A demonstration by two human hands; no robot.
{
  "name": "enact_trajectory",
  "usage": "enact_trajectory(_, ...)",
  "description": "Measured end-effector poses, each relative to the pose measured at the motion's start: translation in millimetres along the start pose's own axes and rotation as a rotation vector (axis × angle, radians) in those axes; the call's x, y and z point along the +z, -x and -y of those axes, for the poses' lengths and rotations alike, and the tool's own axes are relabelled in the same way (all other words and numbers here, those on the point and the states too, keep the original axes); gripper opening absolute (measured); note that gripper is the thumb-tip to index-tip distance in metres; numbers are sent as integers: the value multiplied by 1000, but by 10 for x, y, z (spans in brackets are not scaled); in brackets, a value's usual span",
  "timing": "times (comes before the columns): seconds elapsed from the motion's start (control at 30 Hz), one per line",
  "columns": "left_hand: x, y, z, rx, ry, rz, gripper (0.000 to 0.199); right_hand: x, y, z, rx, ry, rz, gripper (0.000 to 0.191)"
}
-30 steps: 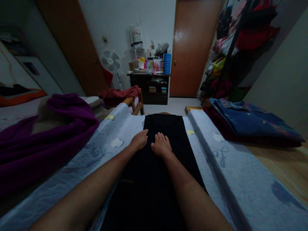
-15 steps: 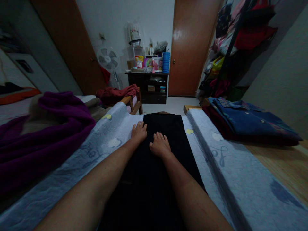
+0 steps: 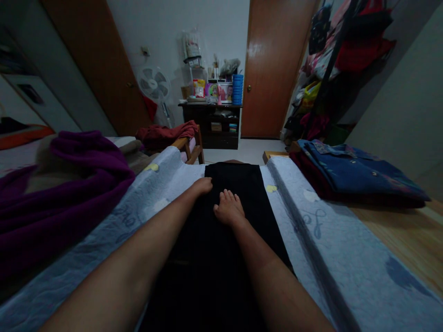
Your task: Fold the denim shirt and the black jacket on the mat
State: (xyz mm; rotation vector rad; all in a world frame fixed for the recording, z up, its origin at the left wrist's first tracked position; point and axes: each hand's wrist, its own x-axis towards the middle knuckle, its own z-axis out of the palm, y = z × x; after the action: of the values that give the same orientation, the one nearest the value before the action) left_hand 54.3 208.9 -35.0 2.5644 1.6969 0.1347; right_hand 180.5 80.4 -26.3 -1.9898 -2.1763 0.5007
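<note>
A black garment (image 3: 221, 258) lies lengthwise over a light blue patterned cloth (image 3: 311, 230). My left hand (image 3: 203, 185) is at the garment's left edge near its far end, its fingers curled in; whether they pinch the fabric is too small to make out. Flat on the black fabric, a little nearer and to the right, rests my right hand (image 3: 229, 206) with its fingers slightly apart and nothing held.
Purple cloth (image 3: 93, 170) is heaped at the left. Folded blue and dark red clothes (image 3: 363, 170) lie at the right on a wooden surface (image 3: 387, 230). Farther off are a wooden chair (image 3: 195, 150), a fan (image 3: 154, 84) and a dark cabinet (image 3: 211, 124).
My left hand has gone from lying spread at the garment's left edge to being curled there, slightly to the right. The right hand stays on the fabric.
</note>
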Motion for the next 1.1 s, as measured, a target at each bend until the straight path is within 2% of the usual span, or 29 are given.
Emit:
enact_trajectory(0.1, -20, 3, -140, -27, 28, -73, 47, 3, -4, -15, -3, 5, 1, 67)
enact_trajectory(0.2, 101, 120, -281, 56, 84, -164, 50, -10, -12, -69, -18, -5, 16, 64)
enact_trajectory(0.3, 267, 259, -349, 119, 98, -182, 50, -40, -15, -146, -16, -16, 12, 61)
enact_trajectory(0.43, 343, 332, -382, 53, 29, -134, 56, -80, -25, -231, 37, 0, -17, 66)
enact_trajectory(0.57, 307, 316, -427, 9, 17, -84, 62, -104, -54, -315, 133, 32, -88, 70)
enact_trajectory(0.73, 317, 311, -446, -4, 5, -97, 63, -109, -118, -457, 287, 19, -248, 75)
enact_trajectory(0.87, 295, 349, -475, -5, -6, -107, 63, -63, -176, -516, 367, -32, -267, 73)
enact_trajectory(1.0, 155, 546, -600, -14, -13, -21, 57, 3, -208, -517, 364, -22, -293, 71)
enact_trajectory(1.1, -20, 873, -751, 43, -47, 8, 48, 30, -206, -512, 367, -3, -318, 71)
